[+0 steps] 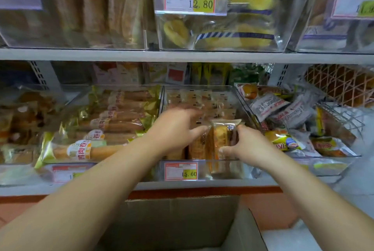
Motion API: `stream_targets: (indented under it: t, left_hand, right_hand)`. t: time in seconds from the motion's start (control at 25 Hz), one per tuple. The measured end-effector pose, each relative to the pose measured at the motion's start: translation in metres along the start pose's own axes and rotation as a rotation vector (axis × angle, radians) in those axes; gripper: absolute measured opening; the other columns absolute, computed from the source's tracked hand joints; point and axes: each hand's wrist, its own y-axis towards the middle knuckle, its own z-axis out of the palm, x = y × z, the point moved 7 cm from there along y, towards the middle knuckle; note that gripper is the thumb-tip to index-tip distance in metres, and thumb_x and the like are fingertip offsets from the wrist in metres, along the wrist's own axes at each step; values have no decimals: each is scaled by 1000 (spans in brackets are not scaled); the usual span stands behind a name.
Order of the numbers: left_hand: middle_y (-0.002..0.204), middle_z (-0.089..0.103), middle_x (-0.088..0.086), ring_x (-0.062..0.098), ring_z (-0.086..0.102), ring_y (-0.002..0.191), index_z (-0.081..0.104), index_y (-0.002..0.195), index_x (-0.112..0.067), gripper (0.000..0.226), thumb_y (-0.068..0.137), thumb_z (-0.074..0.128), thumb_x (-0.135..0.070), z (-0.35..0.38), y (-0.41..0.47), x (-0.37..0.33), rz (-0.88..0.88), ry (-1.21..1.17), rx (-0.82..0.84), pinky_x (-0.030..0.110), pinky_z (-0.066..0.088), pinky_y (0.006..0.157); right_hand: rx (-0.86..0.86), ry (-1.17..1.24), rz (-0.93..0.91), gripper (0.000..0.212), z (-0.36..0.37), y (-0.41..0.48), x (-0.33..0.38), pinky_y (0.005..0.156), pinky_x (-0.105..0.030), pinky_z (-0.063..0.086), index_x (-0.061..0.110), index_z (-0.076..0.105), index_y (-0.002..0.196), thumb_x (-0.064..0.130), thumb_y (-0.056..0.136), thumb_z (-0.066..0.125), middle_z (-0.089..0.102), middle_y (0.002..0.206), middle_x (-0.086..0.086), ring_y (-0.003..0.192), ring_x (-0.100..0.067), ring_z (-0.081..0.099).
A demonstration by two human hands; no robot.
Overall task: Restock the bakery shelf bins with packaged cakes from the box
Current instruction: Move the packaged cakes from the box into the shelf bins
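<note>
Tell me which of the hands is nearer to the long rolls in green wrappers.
Left. The left hand reaches into the middle bin, just right of the long rolls. The right hand is further right, gripping an upright packaged cake.

Looks forward and down from the head. Sits near the middle bin (222, 171), above the cardboard box (172, 220).

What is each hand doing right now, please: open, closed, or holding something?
Left hand: open, blurred fingers stretched over the middle bin, thumb touching the packaged cake.
Right hand: grips that packaged cake, upright.
</note>
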Motion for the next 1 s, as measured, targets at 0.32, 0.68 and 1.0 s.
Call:
stream_targets:
  t: [0.32, 0.68, 1.0]
  left_hand:
    - [121, 65, -3, 14, 59, 97, 58, 133, -31, 40, 97, 49, -45, 33, 49, -2, -161, -188, 195, 26, 46, 78]
    - [136, 59, -6, 15, 60, 113, 64, 127, -31, 32, 97, 57, -24, 39, 74, 11, -165, -119, 172, 24, 47, 88]
    - [112, 71, -11, 9, 65, 98, 76, 102, -33, 17, 92, 63, -31, 43, 78, 32, -197, -222, 109, 35, 54, 92]
  right_hand:
    - [171, 8, -20, 59, -5, 11, -1, 93, -32, 50, 19, 52, 131, 38, 80, 75, 61, 124, 0, 108, -19, 60]
    - [-302, -596, -279, 50, -21, 48, -2, 109, -44, 21, 29, 50, 137, 24, 88, 54, 37, 150, 3, 142, -28, 16]
    - [-413, -286, -270, 23, -38, 51, -15, 103, -35, 26, 28, 63, 109, 22, 87, 58, 59, 116, -5, 122, -24, 42]
